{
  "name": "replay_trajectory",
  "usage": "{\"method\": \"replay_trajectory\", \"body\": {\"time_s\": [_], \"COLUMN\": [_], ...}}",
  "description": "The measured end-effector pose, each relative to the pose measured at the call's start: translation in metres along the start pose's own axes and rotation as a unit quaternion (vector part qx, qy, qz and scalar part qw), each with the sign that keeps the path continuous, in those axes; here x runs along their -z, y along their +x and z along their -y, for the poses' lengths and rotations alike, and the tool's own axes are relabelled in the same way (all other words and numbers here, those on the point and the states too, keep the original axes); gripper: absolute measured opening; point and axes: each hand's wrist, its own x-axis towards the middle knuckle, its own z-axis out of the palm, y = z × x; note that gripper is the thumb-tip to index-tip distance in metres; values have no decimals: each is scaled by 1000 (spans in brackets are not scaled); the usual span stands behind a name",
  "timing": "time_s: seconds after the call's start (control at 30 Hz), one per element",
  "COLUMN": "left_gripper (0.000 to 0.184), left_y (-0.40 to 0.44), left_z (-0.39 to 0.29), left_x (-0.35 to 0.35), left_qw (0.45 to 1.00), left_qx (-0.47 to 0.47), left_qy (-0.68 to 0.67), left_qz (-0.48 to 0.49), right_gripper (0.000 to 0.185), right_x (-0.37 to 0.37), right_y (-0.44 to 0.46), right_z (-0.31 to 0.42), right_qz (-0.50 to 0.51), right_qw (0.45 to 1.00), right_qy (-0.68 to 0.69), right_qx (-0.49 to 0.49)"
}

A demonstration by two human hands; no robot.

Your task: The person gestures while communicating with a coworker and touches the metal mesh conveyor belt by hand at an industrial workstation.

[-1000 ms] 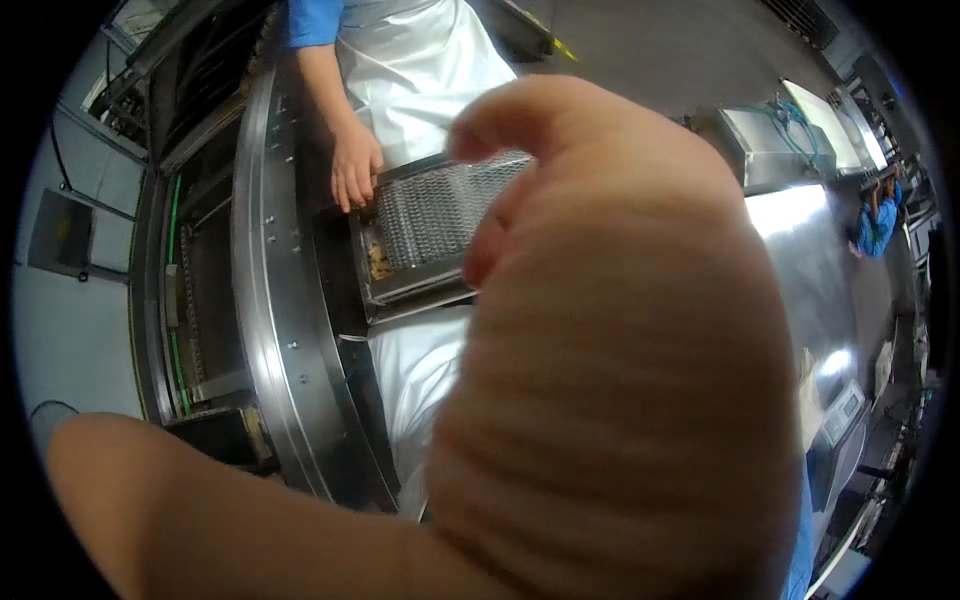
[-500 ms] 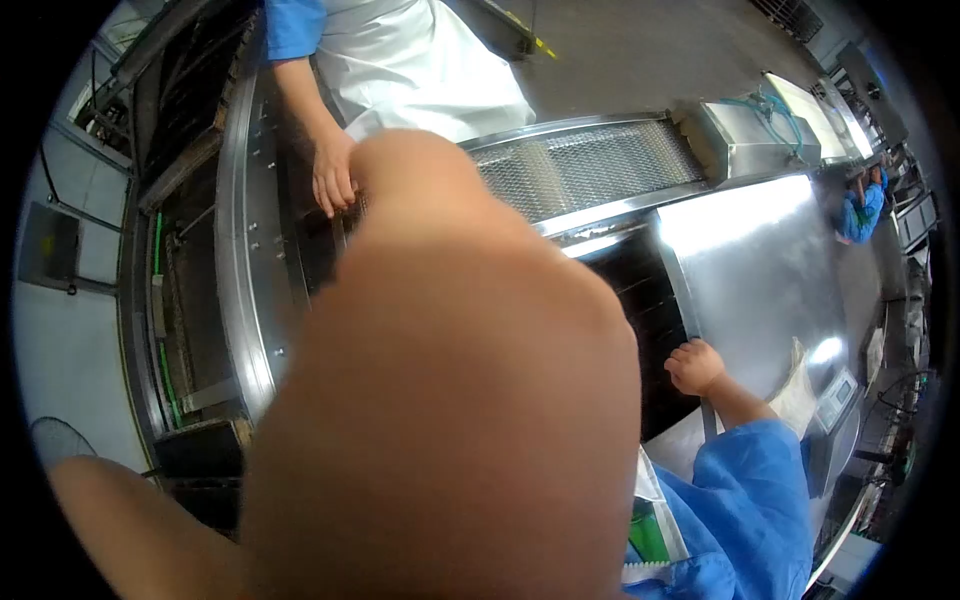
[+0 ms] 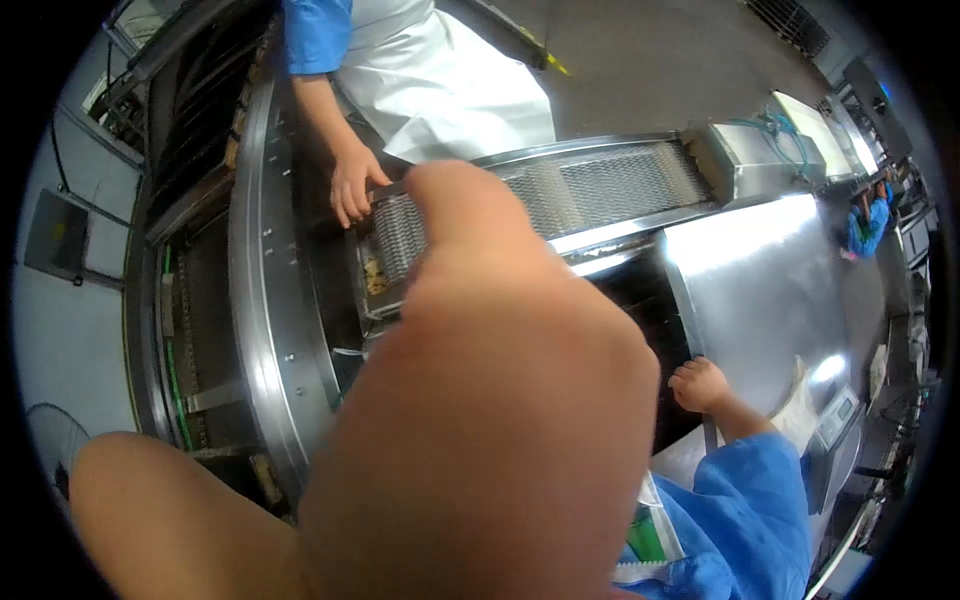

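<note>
Head view: a blurred bare hand, judged to be the left hand [image 3: 480, 400], looms close in the foreground; a second rounded shape at lower left, perhaps its thumb [image 3: 175, 510], stands apart from it; whether this grip is clamped on anything cannot be told. The right hand [image 3: 698, 385], judged to belong to the arm in the blue sleeve [image 3: 745, 500], lies with fingers curled at the near edge of the steel desk [image 3: 760, 250]; whether its grip is clamped there cannot be told.

The mesh trough [image 3: 630, 185] lies beyond the left hand, which hides its middle; its right end meets a steel box [image 3: 775, 165], its left end holds yellowish pieces [image 3: 375, 278]; a co-worker's hand [image 3: 355, 185] is at that left end, before a white apron [image 3: 455, 90].

Just changed: the left hand has shifted slightly rightward and uncovered the trough's left end with its pieces, hidden half a second ago; for the work, this is judged to mean that the left hand is occupied well short of the trough, while the right only steadies at the desk.

Against the earliest frame: the left hand then covered the trough's right part, the right hand and most of the blue sleeve, all now exposed; the co-worker's hand keeps nearly the same place.
</note>
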Motion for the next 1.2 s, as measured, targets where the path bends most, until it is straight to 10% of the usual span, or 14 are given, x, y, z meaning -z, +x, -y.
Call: {"method": "replay_trajectory", "body": {"time_s": [0.93,1.2], "left_gripper": [22,20], "left_y": [-28,-24], "left_z": [7,12], "left_x": [-12,-53], "left_qw": [993,973], "left_qx": [29,68], "left_qy": [77,56], "left_qz": [-80,211], "right_gripper": [5,11], "right_x": [6,-6], "right_y": [2,0], "right_z": [4,2], "right_qz": [-22,54], "right_qw": [1000,998], "right_qy": [-13,-23], "right_qx": [5,-28]}}
